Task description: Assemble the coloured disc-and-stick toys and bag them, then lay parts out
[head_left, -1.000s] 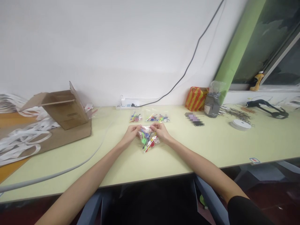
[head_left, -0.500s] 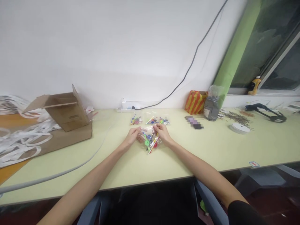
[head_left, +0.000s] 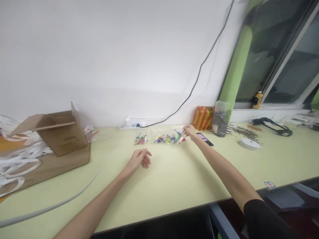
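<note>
My right hand pinches the top corner of a clear plastic bag with small colourful pieces inside. This bag is at the right end of a row and overlaps the neighbouring bag of pieces. Farther left along the row are another clear bag and a bag with pink and blue pieces. Over the table, in front of the leftmost bag, my left hand holds nothing, its fingers loosely bent and apart.
An open cardboard box and white straps are at the left. A power strip and cable lie along the wall. Right of the bags are a phone, a striped bag, a grey container and a white roll.
Both hands held the bag near the table's middle. My right hand has carried it forward and right to the row's end. My left hand has let go and drawn back. The view has shifted.
</note>
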